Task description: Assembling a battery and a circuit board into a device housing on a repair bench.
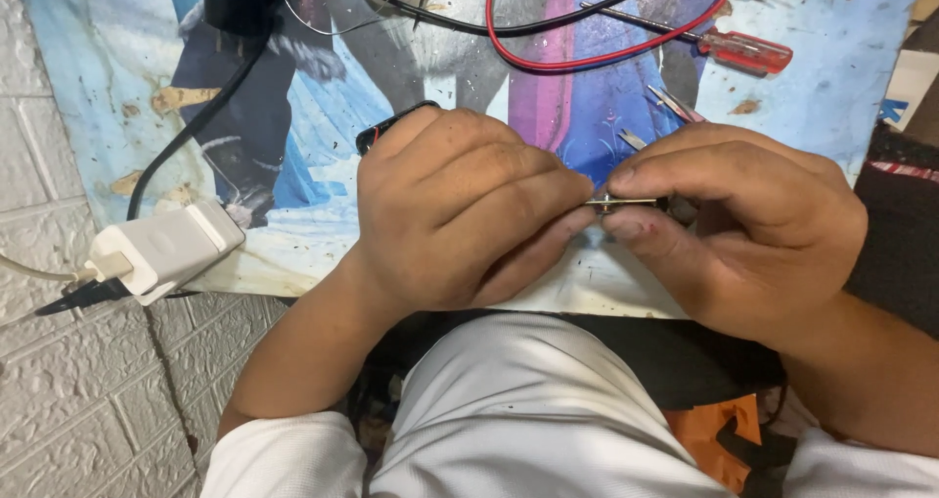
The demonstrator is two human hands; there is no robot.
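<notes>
No packages, labels, signs or screens show anywhere around the white charger block (164, 250) or on the picture-printed mat (88, 58)

thin metal pin (626, 202), horizontal, pinched between both hands' fingertips

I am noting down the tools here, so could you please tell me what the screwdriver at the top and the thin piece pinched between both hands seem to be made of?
Screwdriver: handle looks like clear red plastic, glossy and see-through; shaft looks like bare grey metal. Thin piece between the left hand and right hand: probably metal, given its silvery glint, but mostly hidden.
</notes>
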